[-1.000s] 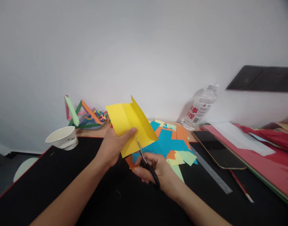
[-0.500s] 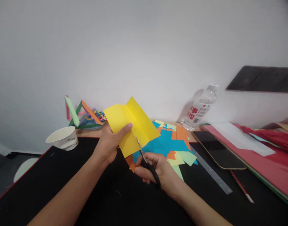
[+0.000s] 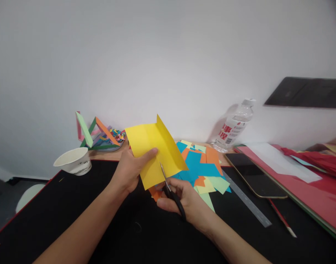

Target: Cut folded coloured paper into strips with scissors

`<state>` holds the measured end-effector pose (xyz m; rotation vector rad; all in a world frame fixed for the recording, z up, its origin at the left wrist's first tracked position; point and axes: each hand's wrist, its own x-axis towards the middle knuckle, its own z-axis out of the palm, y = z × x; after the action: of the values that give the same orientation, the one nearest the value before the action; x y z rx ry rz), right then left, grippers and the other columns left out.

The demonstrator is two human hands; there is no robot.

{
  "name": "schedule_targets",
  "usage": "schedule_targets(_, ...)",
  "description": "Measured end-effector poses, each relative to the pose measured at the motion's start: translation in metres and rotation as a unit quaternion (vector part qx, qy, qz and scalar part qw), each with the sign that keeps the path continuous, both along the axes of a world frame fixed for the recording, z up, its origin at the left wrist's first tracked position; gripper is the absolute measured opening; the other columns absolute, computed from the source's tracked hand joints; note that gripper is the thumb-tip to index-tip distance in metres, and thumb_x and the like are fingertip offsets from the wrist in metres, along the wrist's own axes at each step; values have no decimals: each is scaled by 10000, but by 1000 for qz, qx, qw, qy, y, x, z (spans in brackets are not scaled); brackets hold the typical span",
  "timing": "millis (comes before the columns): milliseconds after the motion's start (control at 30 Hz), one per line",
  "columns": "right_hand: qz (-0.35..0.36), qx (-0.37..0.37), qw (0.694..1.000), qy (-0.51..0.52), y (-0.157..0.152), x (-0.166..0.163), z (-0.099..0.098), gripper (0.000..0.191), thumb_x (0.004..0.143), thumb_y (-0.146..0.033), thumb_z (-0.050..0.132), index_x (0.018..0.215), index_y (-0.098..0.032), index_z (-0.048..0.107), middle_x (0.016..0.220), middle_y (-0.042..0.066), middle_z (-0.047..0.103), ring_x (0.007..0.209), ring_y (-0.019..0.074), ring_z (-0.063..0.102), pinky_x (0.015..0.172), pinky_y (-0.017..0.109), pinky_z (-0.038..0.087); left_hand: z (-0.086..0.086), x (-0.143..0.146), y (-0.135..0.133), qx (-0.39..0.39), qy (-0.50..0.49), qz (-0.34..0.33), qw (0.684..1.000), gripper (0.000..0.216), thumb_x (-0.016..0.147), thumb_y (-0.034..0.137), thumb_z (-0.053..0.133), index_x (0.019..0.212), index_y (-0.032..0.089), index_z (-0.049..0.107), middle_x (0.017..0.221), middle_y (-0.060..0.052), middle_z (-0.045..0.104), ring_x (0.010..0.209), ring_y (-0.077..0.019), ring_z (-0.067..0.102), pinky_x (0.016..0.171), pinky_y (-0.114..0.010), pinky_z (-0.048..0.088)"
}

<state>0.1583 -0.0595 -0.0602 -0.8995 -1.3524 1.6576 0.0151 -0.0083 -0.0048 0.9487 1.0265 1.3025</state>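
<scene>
A creased sheet of yellow paper is raised above the table, its right part folded up along a crease. My left hand pinches its left side, thumb on the near face and fingers behind. My right hand grips black-handled scissors. Their blades lie at the lower edge of the yellow sheet and point up and away over it. Whether the blades are apart is hard to make out. Beneath and behind the scissors lies a pile of coloured paper pieces, blue, orange, pale green and pale yellow.
A paper bowl stands on the left, before folded paper strips and a dish of small coloured bits. To the right are a water bottle, phone, clear ruler, red pencil and red sheets.
The yellow sheet has shifted slightly right and turned, with its folded right part now standing steeper. My left hand moved a little right with it; the scissor handles look closer together.
</scene>
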Motion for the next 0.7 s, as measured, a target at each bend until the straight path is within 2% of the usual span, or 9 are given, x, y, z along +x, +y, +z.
schedule_targets(433, -17, -2, 999, -33, 2, 1, -2, 463, 632, -515, 785, 829, -145, 590, 610, -43, 518, 515, 79, 425, 504, 229, 335, 2, 1, 0, -12, 4, -5, 1000, 377, 568, 249, 838, 894, 123, 696, 771, -86, 749, 688, -232, 702, 611, -298, 571)
schedule_targets(700, -24, 5, 998, -53, 1, 1, -2, 480, 625, -546, 771, 820, -149, 586, 579, -52, 506, 483, 77, 427, 476, 225, 345, 2, 1, 0, 7, 18, 10, 1000, 424, 558, 258, 840, 929, 138, 673, 821, -90, 748, 732, -239, 702, 613, -297, 564)
